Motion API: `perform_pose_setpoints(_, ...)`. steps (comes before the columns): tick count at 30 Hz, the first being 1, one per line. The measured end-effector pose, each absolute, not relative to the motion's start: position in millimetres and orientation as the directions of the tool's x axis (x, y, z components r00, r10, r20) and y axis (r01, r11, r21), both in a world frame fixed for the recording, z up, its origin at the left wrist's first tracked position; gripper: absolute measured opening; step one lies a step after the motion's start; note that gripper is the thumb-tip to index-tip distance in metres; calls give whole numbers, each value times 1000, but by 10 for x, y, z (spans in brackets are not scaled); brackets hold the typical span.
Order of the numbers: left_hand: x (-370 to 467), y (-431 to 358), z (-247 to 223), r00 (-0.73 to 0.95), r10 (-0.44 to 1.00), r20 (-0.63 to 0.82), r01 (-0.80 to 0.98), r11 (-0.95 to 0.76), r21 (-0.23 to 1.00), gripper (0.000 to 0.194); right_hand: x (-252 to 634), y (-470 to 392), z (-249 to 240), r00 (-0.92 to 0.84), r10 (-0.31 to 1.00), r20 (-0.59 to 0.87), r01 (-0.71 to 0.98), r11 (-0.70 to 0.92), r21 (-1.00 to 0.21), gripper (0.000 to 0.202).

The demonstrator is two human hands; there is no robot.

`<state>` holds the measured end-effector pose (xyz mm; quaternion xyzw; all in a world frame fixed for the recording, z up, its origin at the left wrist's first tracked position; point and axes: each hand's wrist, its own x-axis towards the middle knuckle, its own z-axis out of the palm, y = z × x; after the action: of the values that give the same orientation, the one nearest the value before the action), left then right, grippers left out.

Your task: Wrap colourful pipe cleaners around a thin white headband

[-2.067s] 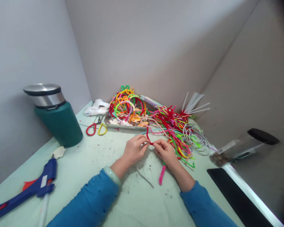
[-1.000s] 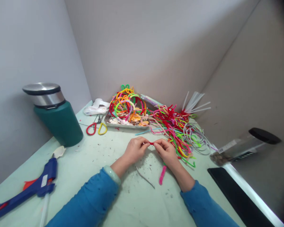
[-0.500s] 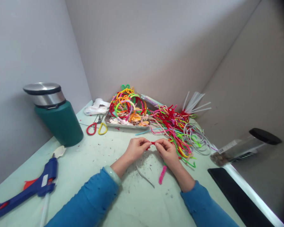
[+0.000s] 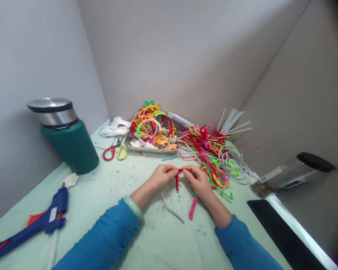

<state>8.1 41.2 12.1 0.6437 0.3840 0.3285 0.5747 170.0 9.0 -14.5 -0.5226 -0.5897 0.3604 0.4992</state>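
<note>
"Fingers of our left hand (image 4: 163,175) pinch the red pipe cleaner (image 4: 177,183) above the table (image 4: 169,243); our right hand's (image 4: 197,179) clamp its other side."

"Handling?"

"Light, soft, bendable, we judge. We'd hold beside the bend, though its twist looks too small to read."

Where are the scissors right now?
In the head view, the scissors lie left of the metal tray, on the table, right of the green bottle.
</note>
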Motion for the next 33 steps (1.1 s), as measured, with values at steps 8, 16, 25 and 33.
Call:
perform_pose_setpoints(8,29,488,-32,435,874,216,444,-417,793,22,1695,87,-154,23,974,225,316,206,-926,23)
perform_pose_setpoints(16,21,488,-50,446,826,345,491,-548,677,20,1704,103,-186,38,973,229,325,205,-923,23)
perform_pose_setpoints(25,25,470,-35,433,822,370,498,-560,662,19,1700,101,-180,32,974,226,321,204,-925,23)
perform_pose_setpoints(33,18,466,-24,438,825,356,491,-552,674,17,1708,110,-194,42,971,237,329,211,-921,24)
